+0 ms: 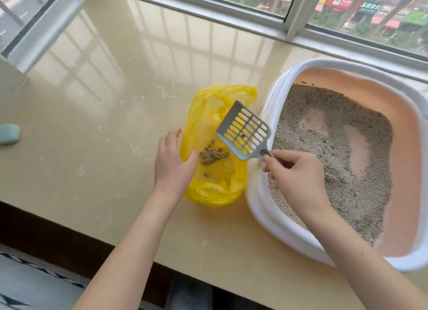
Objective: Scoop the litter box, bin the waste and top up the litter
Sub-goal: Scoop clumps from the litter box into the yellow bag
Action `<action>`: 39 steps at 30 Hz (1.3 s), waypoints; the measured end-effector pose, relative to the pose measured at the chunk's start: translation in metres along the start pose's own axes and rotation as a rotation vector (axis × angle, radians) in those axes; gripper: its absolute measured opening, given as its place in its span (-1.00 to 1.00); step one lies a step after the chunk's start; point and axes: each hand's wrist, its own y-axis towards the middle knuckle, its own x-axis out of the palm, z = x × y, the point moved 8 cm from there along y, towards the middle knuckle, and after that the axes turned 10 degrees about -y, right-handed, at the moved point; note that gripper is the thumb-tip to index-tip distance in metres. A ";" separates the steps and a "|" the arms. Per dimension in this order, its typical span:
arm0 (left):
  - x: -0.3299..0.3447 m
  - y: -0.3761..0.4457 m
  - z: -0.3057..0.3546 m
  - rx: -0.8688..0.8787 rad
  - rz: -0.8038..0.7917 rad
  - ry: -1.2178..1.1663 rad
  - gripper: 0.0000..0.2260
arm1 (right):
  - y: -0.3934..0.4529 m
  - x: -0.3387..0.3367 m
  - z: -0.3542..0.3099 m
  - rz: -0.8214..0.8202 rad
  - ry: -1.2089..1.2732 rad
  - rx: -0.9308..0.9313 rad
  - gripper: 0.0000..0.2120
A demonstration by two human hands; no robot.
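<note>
Right hand (298,177) pinches the thin handle of the grey slotted scoop (244,133), fingers curled round the stem just above the near-left rim of the litter box (261,193). Left hand (172,163) is flat and relaxed, fingers straight, resting against the left edge of the yellow plastic bag (208,189), apparently keeping its mouth spread; whether it actually presses the film I can't tell.

Key geometry: scoop's long axis runs from the right hand up and to the left, blade out over the bag opening, handle end back over the box rim. Blade looks nearly empty, one small dark bit stuck in the slots. A small pile of clumps (213,155) already sits inside the bag, directly under/left of the blade's lower edge.

Bag lies between the hands, touching or just beside the box's left wall. Box is to the right, so the right hand is the nearer one for any return stroke; left hand stays on the bag side.

Litter (335,170) is thin: two bare pink patches of the tray floor show mid-box, grains banked toward the near-left side.

Judgement: dump of this scoop is basically done. Next is likely to swing the blade back right, over the rim, into the litter. Risk: dragging the bag edge or flicking grains onto the beige sill (104,124). No top-up litter supply in view.
</note>
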 end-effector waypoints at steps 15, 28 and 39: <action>0.066 -0.034 0.110 0.401 -0.063 -0.099 -0.67 | -0.023 -0.112 0.093 0.002 0.198 0.352 -0.79; 0.139 -0.044 0.126 0.393 -0.145 0.056 -0.52 | -0.009 -0.207 0.156 -0.203 -1.106 0.359 -0.65; 0.145 -0.043 0.121 0.402 -0.083 0.038 -0.55 | 0.030 -0.162 0.169 -0.120 -0.960 0.212 -0.68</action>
